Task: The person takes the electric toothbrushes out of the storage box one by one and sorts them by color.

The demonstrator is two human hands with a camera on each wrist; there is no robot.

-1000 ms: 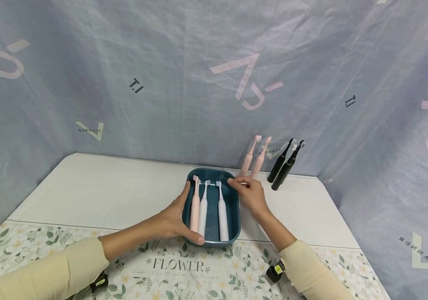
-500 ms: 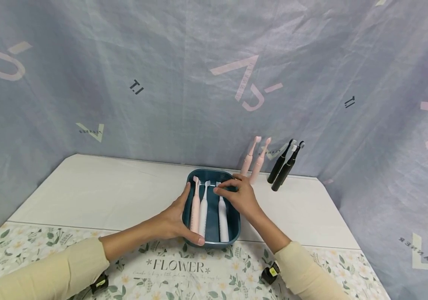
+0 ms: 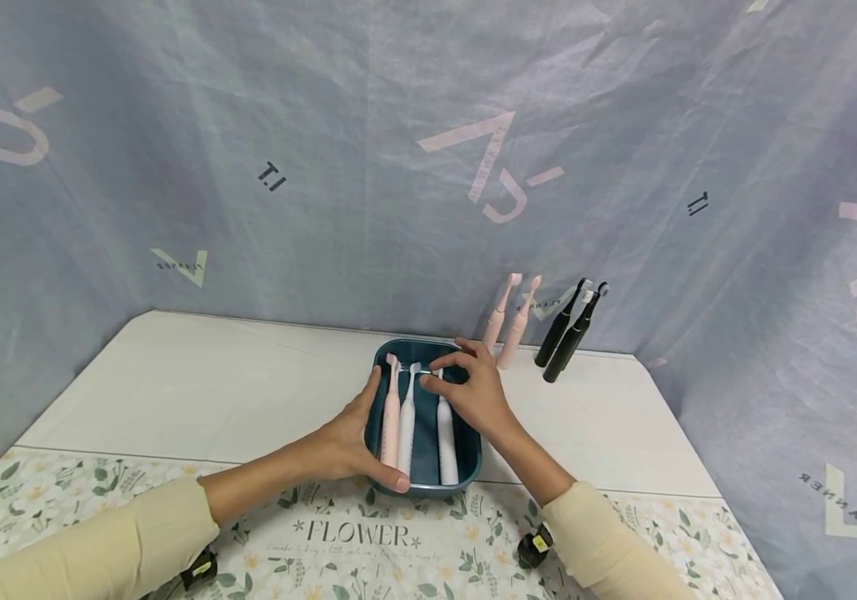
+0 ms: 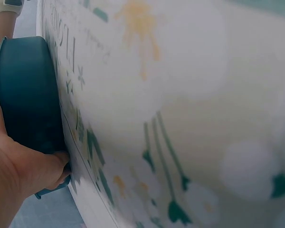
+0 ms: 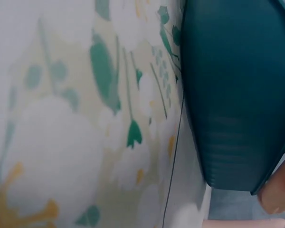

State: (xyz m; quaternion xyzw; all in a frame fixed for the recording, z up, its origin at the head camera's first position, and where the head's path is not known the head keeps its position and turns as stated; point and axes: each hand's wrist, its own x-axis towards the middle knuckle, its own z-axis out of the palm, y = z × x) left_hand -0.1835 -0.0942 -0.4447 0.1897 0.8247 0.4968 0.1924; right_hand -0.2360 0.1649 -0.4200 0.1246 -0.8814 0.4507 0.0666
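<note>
A dark teal tray (image 3: 425,450) holds a pink electric toothbrush (image 3: 391,425) and a white one (image 3: 406,433) side by side at its left, with another white electric toothbrush (image 3: 447,446) on its right. My left hand (image 3: 342,437) grips the tray's left side, its thumb at the near rim. Over the far right of the tray is my right hand (image 3: 479,396), thumb and forefinger spread apart at the right white brush's head, which they partly hide. In the right wrist view, a fingertip (image 5: 275,192) shows beyond the tray's outer wall (image 5: 237,99).
Two pink electric toothbrushes (image 3: 516,337) stand upright behind the right hand. Black electric toothbrushes (image 3: 569,342) stand to their right, near the grey curtain (image 3: 323,208). A floral cloth printed FLOWER (image 3: 357,533) covers the near side of the white table (image 3: 248,375).
My right hand has moved left from the tray's right rim to over the right white toothbrush's head. The left hand and the tray have stayed put.
</note>
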